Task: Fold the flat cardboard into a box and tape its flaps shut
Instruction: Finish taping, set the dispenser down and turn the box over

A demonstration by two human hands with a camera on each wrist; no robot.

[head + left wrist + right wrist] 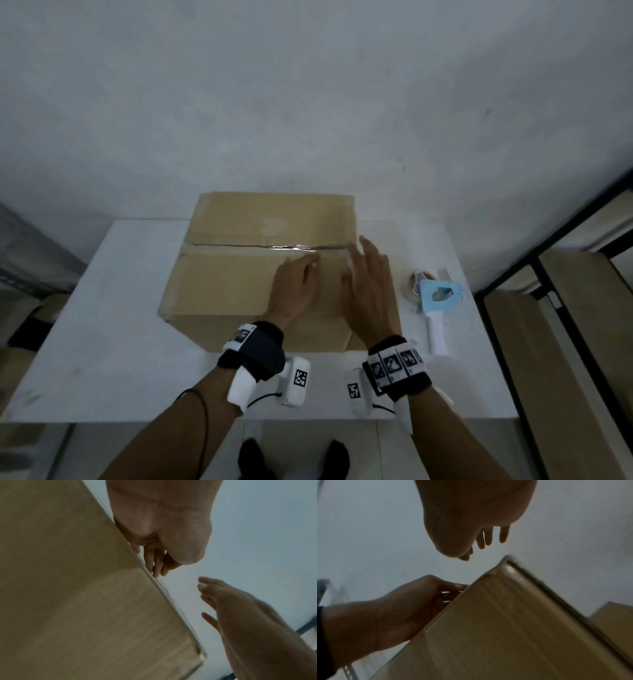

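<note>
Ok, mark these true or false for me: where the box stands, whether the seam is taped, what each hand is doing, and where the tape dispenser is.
1. The cardboard box stands on the white table. True.
2. Its top seam carries no tape. False: clear tape runs along it.
3. The right hand grips the tape dispenser. False: the dispenser lies on the table, untouched.
4. The left hand rests on the box top. True.

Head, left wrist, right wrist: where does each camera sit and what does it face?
Head: above, facing down at the taped box on the table; both forearms show.
Left wrist: under the left hand, along the box top; right hand opposite.
Right wrist: under the right hand; left hand on the box.
All share box and hands.
</note>
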